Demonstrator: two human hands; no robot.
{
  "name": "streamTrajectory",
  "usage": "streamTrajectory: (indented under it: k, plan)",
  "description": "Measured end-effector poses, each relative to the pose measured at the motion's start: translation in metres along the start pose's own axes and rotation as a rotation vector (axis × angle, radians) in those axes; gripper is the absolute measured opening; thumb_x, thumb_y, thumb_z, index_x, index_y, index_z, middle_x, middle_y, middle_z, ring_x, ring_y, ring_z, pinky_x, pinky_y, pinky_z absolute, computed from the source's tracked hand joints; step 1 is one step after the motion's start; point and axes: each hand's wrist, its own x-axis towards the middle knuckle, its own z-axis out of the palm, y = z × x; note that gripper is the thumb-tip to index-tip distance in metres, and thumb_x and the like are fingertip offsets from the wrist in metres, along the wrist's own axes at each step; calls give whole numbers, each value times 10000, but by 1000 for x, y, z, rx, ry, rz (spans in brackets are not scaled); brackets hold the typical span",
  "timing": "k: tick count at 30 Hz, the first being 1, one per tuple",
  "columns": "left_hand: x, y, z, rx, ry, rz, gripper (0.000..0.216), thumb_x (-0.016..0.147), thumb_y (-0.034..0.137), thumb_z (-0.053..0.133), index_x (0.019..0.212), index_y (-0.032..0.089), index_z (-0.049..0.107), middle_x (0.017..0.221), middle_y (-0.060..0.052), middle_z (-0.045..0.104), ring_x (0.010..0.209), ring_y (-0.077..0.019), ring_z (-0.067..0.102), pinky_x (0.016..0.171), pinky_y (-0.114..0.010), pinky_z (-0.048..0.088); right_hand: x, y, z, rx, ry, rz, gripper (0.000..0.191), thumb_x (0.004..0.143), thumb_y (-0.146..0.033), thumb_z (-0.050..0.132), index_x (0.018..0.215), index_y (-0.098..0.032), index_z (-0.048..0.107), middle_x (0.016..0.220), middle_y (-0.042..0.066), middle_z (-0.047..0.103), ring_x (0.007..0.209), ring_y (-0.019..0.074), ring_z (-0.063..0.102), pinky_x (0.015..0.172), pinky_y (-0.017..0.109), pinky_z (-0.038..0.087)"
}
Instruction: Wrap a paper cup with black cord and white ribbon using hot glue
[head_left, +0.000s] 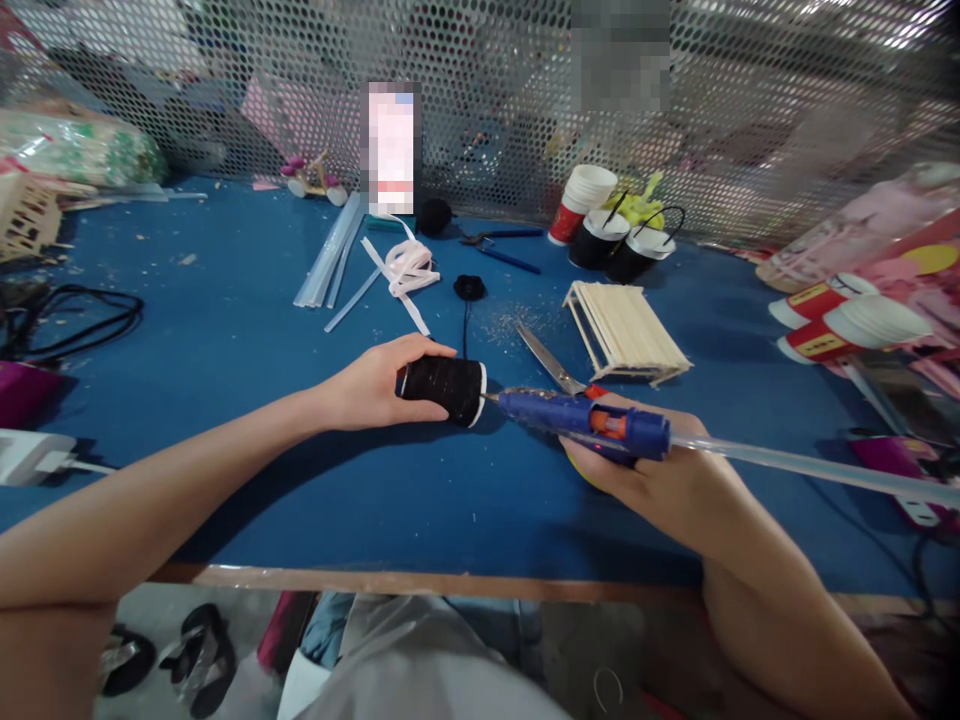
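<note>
Holding a black-wrapped paper cup [442, 388] sideways over the blue table [420, 520], pinched in the left hand [367, 385] with thumb on the near side and fingers curled round the far side, likely to keep the white rim [480, 400] steady and turned toward the glue nozzle [491, 398]. Can't tell about contact with the tabletop.

Gripping a blue hot glue gun [570, 415] in the right hand [660, 480], pretty much level, probably for aiming at that edge. Touching it or just short, hard to say. Wrapped round the handle with mostly hidden fingers, so no telling about a trigger squeeze. Got a clear glue stick [795, 462] poking out the back, presumably for feeding.

Parked just past the gun, maybe for easy reach: scissors [551, 362] and a little wooden-stick bench [626, 325].
</note>
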Motion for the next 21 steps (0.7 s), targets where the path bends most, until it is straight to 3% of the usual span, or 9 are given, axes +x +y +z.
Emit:
streamTrajectory:
  k: [8,21]
  plan:
    - [-1,2,0,52,-8,16,589,728,452,660,1225,183,493,1152,-87,560,1048,-233,547,896,-350,441,-5,4,1,-71,22,-90,157,806,-316,518,726,-205,595,587,3,584,485,129,501,463,251,401]
    - [0,2,1,54,3,38,589,723,428,675,1219,168,495,1138,-92,557,1051,-230,544,915,-355,435,-5,0,0,-116,13,-69,152,815,-264,492,729,-203,602,606,4,575,481,118,496,466,251,385]
